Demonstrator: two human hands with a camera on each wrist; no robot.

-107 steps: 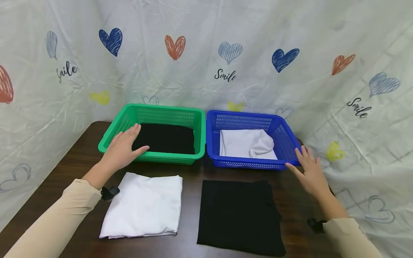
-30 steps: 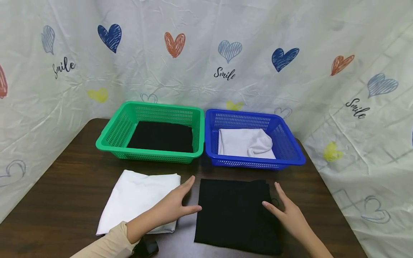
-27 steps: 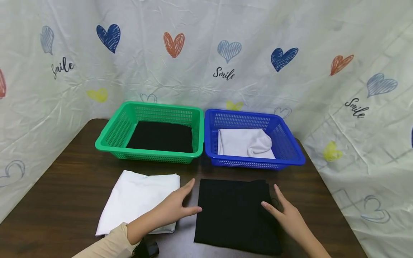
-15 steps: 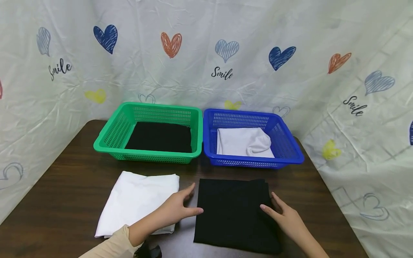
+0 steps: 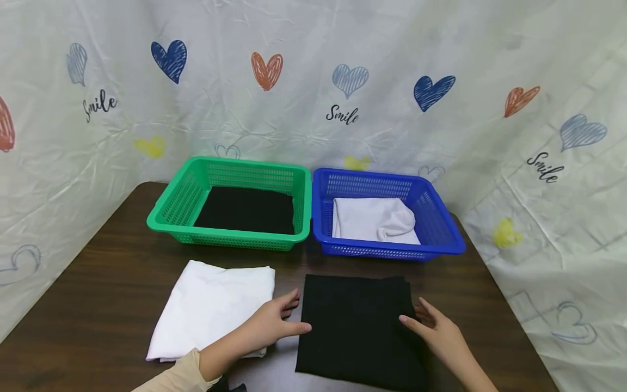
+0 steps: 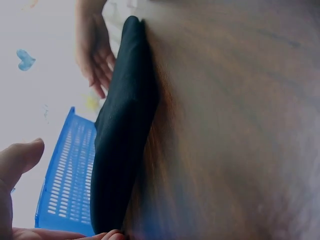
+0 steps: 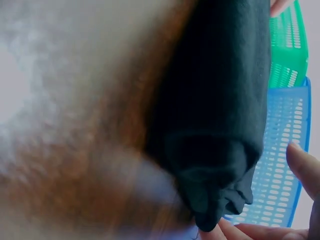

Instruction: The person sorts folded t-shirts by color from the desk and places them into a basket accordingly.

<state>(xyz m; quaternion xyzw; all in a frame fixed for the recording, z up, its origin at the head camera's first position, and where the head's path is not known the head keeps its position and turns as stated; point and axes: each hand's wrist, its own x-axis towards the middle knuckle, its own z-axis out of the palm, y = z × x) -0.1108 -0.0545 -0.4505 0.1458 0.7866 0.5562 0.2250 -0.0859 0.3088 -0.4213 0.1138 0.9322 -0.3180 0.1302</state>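
Note:
A folded black cloth (image 5: 360, 326) lies flat on the table at front right. My left hand (image 5: 271, 324) is at its left edge, thumb over the rim of the fabric and fingers low beside it. On the opposite edge, my right hand (image 5: 441, 335) mirrors this, thumb above the cloth. Both wrist views show the thumb raised apart from the fingers, with fingertips down at the cloth's side; in the right wrist view the cloth's folded layers (image 7: 215, 160) face the fingers. Left of it, partly behind my left forearm, lies a folded white cloth (image 5: 210, 305).
Behind the cloths stand a green basket (image 5: 230, 236) holding a folded black cloth (image 5: 245, 209) and a blue basket (image 5: 387, 250) holding a white cloth (image 5: 367, 218), side by side on the dark wooden table (image 5: 98, 305). A printed curtain (image 5: 303, 81) hangs behind.
Both hands have left the baskets' outer sides and come down to the black cloth's two edges. In the last second the fingers have dropped lower and bent slightly inward. The cloths have stayed put.

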